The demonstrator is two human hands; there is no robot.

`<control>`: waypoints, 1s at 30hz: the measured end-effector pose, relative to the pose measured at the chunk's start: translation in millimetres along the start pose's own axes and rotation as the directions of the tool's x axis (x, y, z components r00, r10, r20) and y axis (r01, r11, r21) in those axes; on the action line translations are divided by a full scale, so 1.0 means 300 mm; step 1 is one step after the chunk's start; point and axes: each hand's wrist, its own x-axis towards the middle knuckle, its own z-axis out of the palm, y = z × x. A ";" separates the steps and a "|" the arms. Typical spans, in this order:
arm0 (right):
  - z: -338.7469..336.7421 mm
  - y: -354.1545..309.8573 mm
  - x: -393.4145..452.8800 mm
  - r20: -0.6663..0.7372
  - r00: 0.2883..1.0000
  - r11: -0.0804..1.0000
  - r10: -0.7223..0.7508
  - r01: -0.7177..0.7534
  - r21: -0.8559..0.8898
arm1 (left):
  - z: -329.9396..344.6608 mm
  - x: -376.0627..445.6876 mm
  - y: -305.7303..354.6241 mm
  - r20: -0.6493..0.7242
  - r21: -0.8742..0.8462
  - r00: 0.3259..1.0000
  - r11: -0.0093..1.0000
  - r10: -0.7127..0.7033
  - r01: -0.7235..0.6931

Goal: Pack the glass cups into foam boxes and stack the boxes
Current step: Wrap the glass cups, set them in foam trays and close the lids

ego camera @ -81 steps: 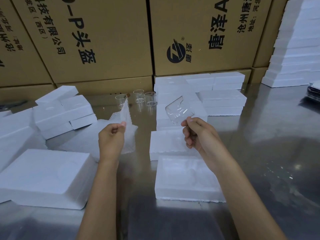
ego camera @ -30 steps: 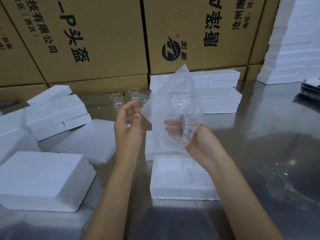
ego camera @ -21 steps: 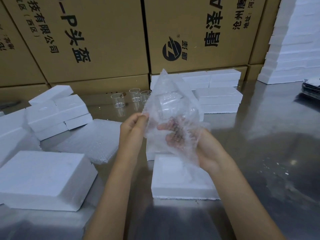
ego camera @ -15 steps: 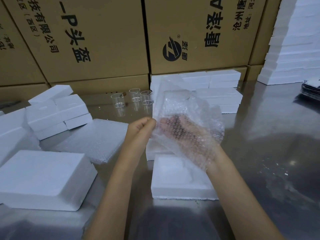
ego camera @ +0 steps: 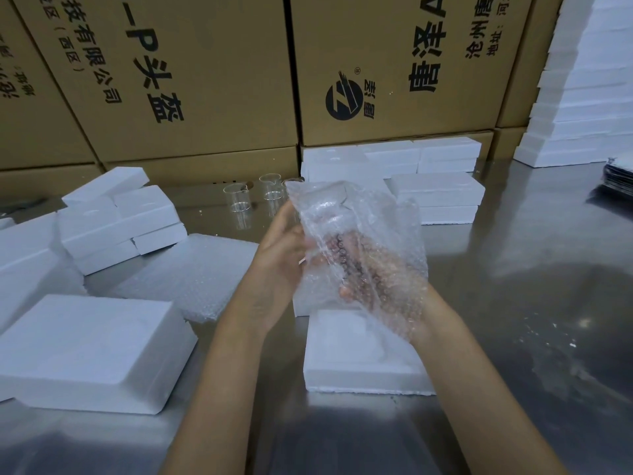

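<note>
From the head camera, both hands are raised over a steel table (ego camera: 513, 303), working a sheet of bubble wrap (ego camera: 359, 234) that is bunched round something held between them; the cup inside cannot be made out clearly through the plastic. The left hand (ego camera: 281, 258) grips the wrap's left edge, its fingers curled against the bundle. The right hand (ego camera: 373, 272) lies under and inside the wrap, seen through the bubbles, its fingers curled round the bundle. Directly below the hands an open foam box (ego camera: 359, 358) rests on the table, with a second foam piece (ego camera: 301, 303) touching its far side. Three bare glass cups (ego camera: 236, 200) stand upright near the cardboard cartons (ego camera: 205, 80) at the back. More foam boxes lie at left (ego camera: 89, 351), in a low stack behind the wrap (ego camera: 438, 197), and in a tall stack at far right (ego camera: 589, 97). A flat pile of bubble wrap sheets (ego camera: 191, 275) lies left of the hands
</note>
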 end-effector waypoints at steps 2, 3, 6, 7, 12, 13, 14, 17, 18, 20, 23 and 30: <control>-0.005 -0.004 0.004 0.020 1.000 1.000 -0.009 0.010 -0.028 | -0.002 0.002 0.003 -0.034 0.000 0.999 1.000 -0.026 0.026; -0.001 -0.004 0.005 0.027 1.000 0.999 -0.001 0.002 -0.033 | -0.001 0.002 0.000 -0.057 0.016 0.998 0.999 -0.033 0.033; 0.023 -0.026 -0.014 0.061 0.998 0.996 -0.027 0.031 -0.080 | 0.005 0.004 -0.009 -0.137 0.000 0.990 1.000 -0.009 0.009; 0.028 -0.041 -0.019 0.089 0.994 0.992 -0.062 0.071 -0.108 | 0.006 0.006 -0.010 -0.168 -0.020 0.986 1.000 0.003 -0.006; -0.003 -0.120 -0.027 -0.118 0.938 0.930 -0.326 0.341 0.138 | -0.004 0.014 -0.004 -0.332 -0.115 0.943 0.991 0.030 -0.072; -0.016 -0.126 -0.023 -0.220 0.900 0.903 -0.376 0.409 0.132 | -0.009 0.014 -0.001 -0.352 -0.129 0.935 0.988 0.039 -0.089; -0.029 -0.124 -0.017 -0.305 0.861 0.890 -0.407 0.449 0.078 | -0.014 0.015 0.003 -0.368 -0.148 0.929 0.983 0.046 -0.107; -0.041 -0.099 0.004 -0.400 0.829 0.920 -0.392 0.360 -0.154 | -0.023 0.015 0.007 -0.393 -0.213 0.919 0.969 0.031 -0.124; -0.042 -0.086 0.015 -0.371 0.862 0.937 -0.346 0.295 -0.187 | -0.021 0.015 0.005 -0.388 -0.228 0.921 0.965 0.029 -0.126; -0.033 -0.068 0.028 -0.247 0.947 0.968 -0.205 0.159 -0.194 | -0.015 0.015 0.000 -0.376 -0.245 0.926 0.960 0.036 -0.137; -0.017 -0.051 0.030 -0.163 0.978 0.984 -0.130 0.107 -0.143 | 0.002 0.015 -0.001 -0.377 -0.310 0.925 0.935 0.046 -0.173; -0.001 -0.098 -0.009 -0.164 0.970 0.973 -0.182 0.153 -0.175 | 0.013 0.020 -0.002 -0.351 -0.393 0.934 0.894 0.070 -0.215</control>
